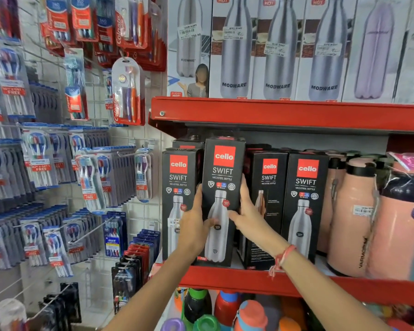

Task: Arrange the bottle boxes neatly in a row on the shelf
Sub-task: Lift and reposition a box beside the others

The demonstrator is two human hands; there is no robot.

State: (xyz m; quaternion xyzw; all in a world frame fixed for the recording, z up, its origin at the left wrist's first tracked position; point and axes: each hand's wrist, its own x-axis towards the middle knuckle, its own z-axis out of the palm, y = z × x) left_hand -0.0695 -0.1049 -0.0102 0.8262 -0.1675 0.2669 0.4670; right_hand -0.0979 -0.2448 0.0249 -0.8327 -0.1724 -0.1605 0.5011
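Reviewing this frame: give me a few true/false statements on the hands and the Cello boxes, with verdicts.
1. Both hands grip the same black box. True: left hand and right hand flank the held box.
2. The held box stands further forward than its neighbours. True.
3. Pink flasks stand left of the boxes. False: they stand right.
4. The third box shows the same face as the others. False: it is turned, showing another panel.

This is a retail shop: red metal shelves (285,113) carry boxed Cello Swift bottles (305,201) and Modware bottle boxes (234,48) bearing price stickers (189,31), while carded toothbrush packs (129,91) hang from wire-grid pegs (127,153).
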